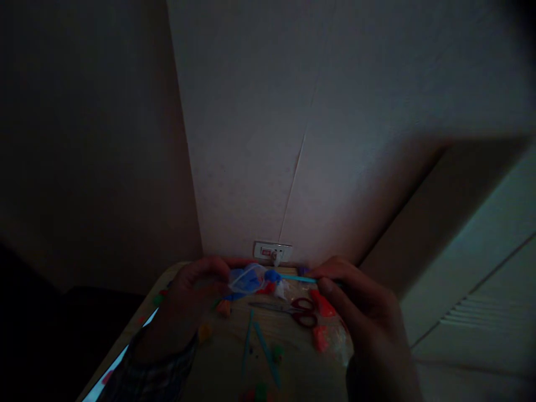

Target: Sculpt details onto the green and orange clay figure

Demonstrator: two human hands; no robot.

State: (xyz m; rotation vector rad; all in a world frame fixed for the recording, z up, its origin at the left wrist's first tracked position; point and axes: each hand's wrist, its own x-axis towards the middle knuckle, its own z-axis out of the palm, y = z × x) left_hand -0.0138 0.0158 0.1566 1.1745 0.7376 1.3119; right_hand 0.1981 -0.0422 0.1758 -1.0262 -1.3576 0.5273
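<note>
The scene is dim. My left hand (pixel 190 290) is closed in a pinch on a small clear plastic bag (pixel 248 279) with something blue inside, held above a wooden table (pixel 218 368). My right hand (pixel 355 307) is closed on a thin light-blue stick (pixel 298 278) whose tip points left toward the bag. Both hands are raised near the far edge of the table, close to each other.
Red-handled scissors (pixel 299 312) lie on the table under my hands. Two blue sticks (pixel 266 349), red and orange pieces (pixel 321 306) and small coloured bits lie around. A wall socket (pixel 272 251) sits on the wall behind. A louvred door (pixel 481 301) stands at right.
</note>
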